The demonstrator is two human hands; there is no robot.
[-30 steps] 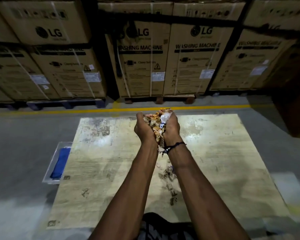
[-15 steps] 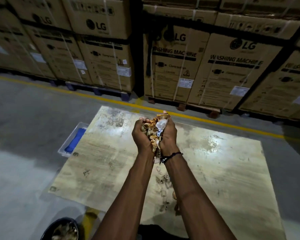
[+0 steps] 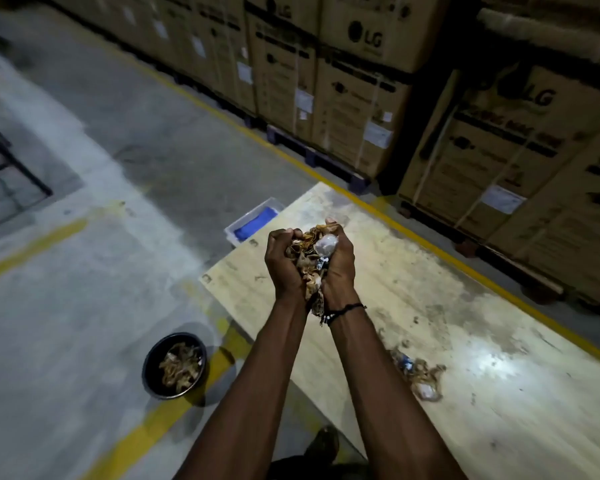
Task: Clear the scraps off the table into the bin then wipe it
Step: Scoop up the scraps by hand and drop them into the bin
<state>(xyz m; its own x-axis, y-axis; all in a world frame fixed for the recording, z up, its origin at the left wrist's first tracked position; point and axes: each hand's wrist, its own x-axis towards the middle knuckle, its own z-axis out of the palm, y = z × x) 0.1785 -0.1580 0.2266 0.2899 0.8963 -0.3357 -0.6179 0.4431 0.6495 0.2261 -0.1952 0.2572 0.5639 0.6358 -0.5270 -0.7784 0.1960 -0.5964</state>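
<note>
Head view, looking down over both forearms. The left hand (image 3: 284, 261) and right hand (image 3: 338, 261) are raised side by side above the table (image 3: 430, 299), heels close together and fingers curled upward, so that the two hands together grasp a bunch of scraps (image 3: 309, 258): crumpled brown peel-like pieces with a pale, translucent lump near the right thumb. A few pieces hang out below the wrists. A dark cord bracelet (image 3: 343, 311) circles the right wrist. The table is a pale, stained board; its near left corner lies below the left hand. More scraps, here called the leftover pile (image 3: 420, 374), lie on the table to the right of the right forearm, well apart from the hands. The bin (image 3: 175, 365), a round black container, stands on the floor (image 3: 84, 306) to the left of the table, beside a yellow floor line (image 3: 146, 431); it already holds brown scraps. Beyond the table's far left corner a clear tray (image 3: 253, 221) containing a blue cloth (image 3: 257, 223) sits on the floor. Stacked cardboard cartons (image 3: 361, 98) printed "LG" stand on pallets along the far side, behind another yellow line.
</note>
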